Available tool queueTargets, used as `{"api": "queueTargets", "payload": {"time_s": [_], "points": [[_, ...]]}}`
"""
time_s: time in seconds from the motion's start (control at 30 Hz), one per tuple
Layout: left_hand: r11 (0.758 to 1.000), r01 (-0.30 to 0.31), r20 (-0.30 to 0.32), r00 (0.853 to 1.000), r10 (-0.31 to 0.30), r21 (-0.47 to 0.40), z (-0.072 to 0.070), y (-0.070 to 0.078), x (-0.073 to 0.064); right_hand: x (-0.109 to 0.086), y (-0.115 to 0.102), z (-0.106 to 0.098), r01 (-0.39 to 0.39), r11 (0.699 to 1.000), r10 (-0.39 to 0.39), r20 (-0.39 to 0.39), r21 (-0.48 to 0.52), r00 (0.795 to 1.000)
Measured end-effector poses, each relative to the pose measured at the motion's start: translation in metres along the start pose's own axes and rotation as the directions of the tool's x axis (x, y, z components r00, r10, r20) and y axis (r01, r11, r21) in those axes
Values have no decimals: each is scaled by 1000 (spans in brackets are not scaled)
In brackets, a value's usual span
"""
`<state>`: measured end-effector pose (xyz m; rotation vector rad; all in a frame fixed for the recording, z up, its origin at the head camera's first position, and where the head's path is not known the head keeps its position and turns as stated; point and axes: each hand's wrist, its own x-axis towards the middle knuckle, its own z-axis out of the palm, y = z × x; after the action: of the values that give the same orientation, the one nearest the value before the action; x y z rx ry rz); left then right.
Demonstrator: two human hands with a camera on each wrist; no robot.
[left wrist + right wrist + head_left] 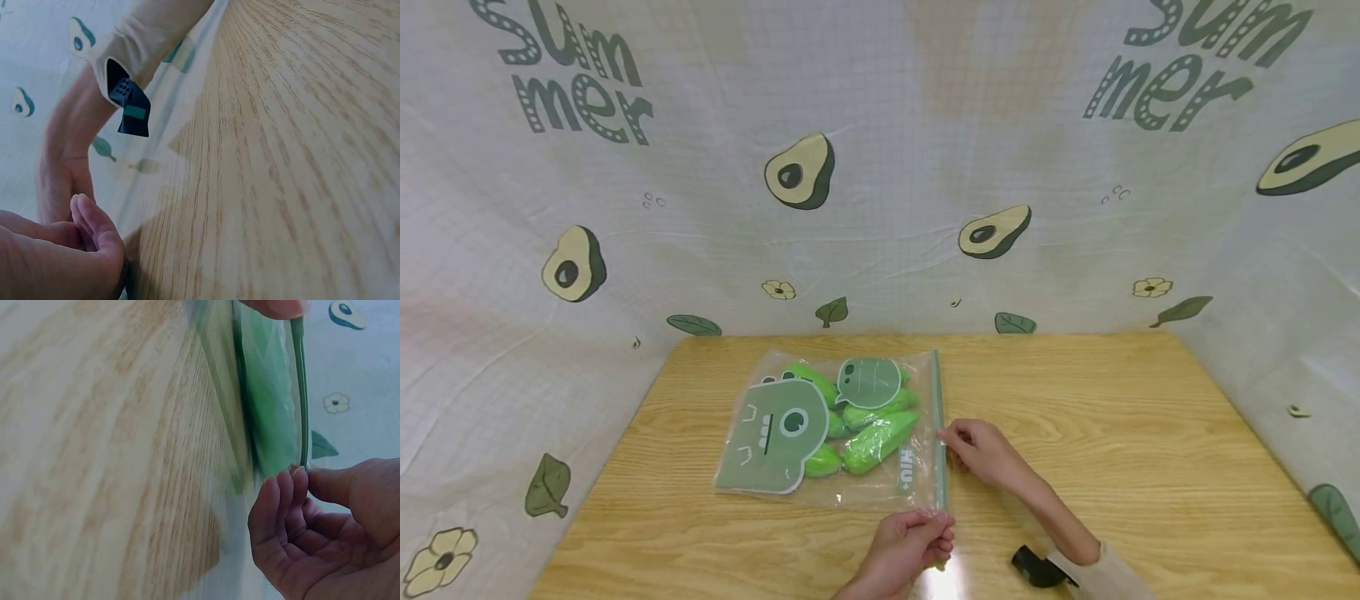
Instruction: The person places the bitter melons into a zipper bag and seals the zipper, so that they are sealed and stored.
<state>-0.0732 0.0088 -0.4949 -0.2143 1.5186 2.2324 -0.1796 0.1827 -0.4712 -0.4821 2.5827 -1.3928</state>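
Observation:
A clear zip bag [917, 492] with a green monster print lies flat on the wooden table. Several bright green, elongated, vegetable-shaped things [876, 442] show through it; their exact kind is unclear. Its green zip strip [937, 392] runs along the right edge. At the strip's near end, my left hand [910, 542] pinches the bag's corner. Farther up, the fingertips and thumb of my right hand [981, 450] grip the strip around its middle. The right wrist view has the right hand [325, 525] pinching the strip [304, 406]. In the left wrist view, what the left hand [69, 256] holds is hidden.
The wooden table [1112, 417] stretches to the right of the bag. A printed cloth [895, 167] with avocados hangs behind the table and at both sides. A black device [1037, 568] is at the right sleeve's cuff.

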Motion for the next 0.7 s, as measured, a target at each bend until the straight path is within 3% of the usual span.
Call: {"api": "queueTargets", "payload": {"time_s": [0.7], "points": [[1000,-1,7,1000,1,24,-2,-1,2,20,3,-6,-25,999,25,-6,21,1000]]}}
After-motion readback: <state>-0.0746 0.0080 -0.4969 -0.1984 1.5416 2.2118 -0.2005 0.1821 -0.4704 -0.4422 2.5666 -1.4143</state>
